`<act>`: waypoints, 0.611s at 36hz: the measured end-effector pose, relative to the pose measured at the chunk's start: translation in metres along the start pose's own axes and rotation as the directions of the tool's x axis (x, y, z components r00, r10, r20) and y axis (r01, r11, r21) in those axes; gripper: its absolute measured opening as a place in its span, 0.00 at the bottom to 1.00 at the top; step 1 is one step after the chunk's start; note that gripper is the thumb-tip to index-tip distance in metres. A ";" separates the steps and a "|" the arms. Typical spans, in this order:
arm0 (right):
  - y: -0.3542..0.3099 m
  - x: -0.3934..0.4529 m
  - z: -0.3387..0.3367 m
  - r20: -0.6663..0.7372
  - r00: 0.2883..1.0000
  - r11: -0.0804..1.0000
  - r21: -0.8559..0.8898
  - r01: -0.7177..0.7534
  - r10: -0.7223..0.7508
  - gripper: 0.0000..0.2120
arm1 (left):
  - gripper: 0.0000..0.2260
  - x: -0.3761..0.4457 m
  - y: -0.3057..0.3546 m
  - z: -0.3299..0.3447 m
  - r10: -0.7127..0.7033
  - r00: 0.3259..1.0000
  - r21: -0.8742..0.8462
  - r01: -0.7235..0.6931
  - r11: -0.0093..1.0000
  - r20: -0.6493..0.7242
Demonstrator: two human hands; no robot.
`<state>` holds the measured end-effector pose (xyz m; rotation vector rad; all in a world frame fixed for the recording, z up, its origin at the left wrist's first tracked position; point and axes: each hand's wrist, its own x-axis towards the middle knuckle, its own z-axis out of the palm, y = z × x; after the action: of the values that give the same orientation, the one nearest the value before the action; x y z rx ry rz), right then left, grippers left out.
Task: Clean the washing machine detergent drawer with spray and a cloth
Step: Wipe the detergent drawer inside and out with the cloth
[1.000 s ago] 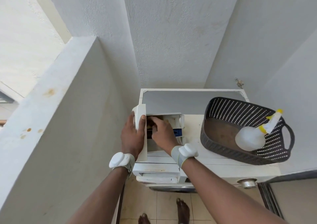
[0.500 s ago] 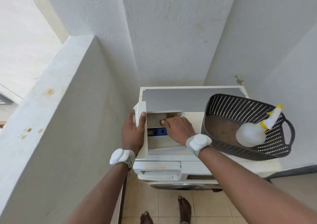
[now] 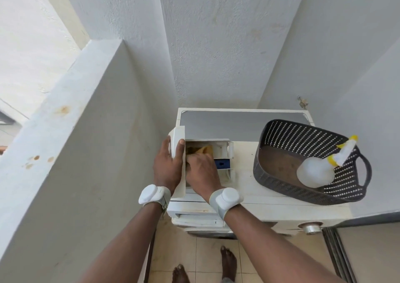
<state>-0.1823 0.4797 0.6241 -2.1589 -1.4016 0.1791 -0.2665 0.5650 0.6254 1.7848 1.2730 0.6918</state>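
The white detergent drawer [image 3: 223, 150] lies on top of the washing machine [image 3: 244, 187], its front panel at the left. My left hand [image 3: 168, 165] grips that front panel and holds the drawer steady. My right hand [image 3: 202, 172] is inside the drawer, pressing a yellow-brown cloth [image 3: 204, 149] into a compartment; only a corner of the cloth shows past my fingers. A blue insert [image 3: 221, 163] sits in the drawer just right of my hand. The white spray bottle [image 3: 318, 170] with a yellow nozzle lies in the dark basket [image 3: 279, 135] at the right.
White walls close in on the left, behind and on the right of the machine. A metal knob [image 3: 310, 228] sticks out on the machine's front right. My bare feet [image 3: 227, 263] stand on beige floor tiles below.
My right hand has slid back to the left and nearer inside the drawer with the cloth, after reaching toward the far end half a second ago. My left hand stays on the panel.
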 end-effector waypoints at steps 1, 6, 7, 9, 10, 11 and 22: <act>0.002 -0.003 0.003 -0.012 0.999 0.999 0.017 0.035 -0.035 0.05 | 0.27 0.001 -0.001 0.000 -0.009 1.000 0.001 0.009 1.000 -0.012; 0.042 -0.021 -0.006 -0.042 0.984 0.971 -0.176 0.164 -0.173 0.13 | 0.30 0.002 -0.002 -0.001 -0.018 1.000 -0.017 0.018 1.000 -0.006; 0.056 -0.021 -0.009 -0.053 0.985 0.965 -0.219 0.147 -0.162 0.15 | 0.31 0.004 -0.003 -0.001 -0.026 1.000 -0.018 0.026 1.000 -0.003; 0.079 -0.025 -0.022 -0.072 0.992 0.945 -0.319 0.077 -0.105 0.17 | 0.31 0.005 -0.003 -0.001 -0.037 0.999 -0.022 0.037 0.999 0.002; 0.090 -0.024 -0.026 -0.070 0.995 0.936 -0.351 0.041 -0.070 0.17 | 0.31 0.006 -0.003 -0.001 -0.041 0.999 -0.020 0.041 0.999 0.003; 0.097 -0.025 -0.030 -0.058 0.997 0.926 -0.378 0.019 -0.045 0.17 | 0.31 0.005 -0.003 -0.001 -0.043 0.999 -0.025 0.043 0.999 0.001; 0.042 0.003 -0.027 -0.183 0.845 0.864 0.083 -0.497 0.503 0.14 | 0.31 -0.003 0.000 -0.004 -0.008 1.000 -0.012 0.008 1.000 0.002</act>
<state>-0.1367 0.4595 0.6258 -2.3997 -0.6941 0.1698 -0.2707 0.5631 0.6275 1.7697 1.2713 0.6916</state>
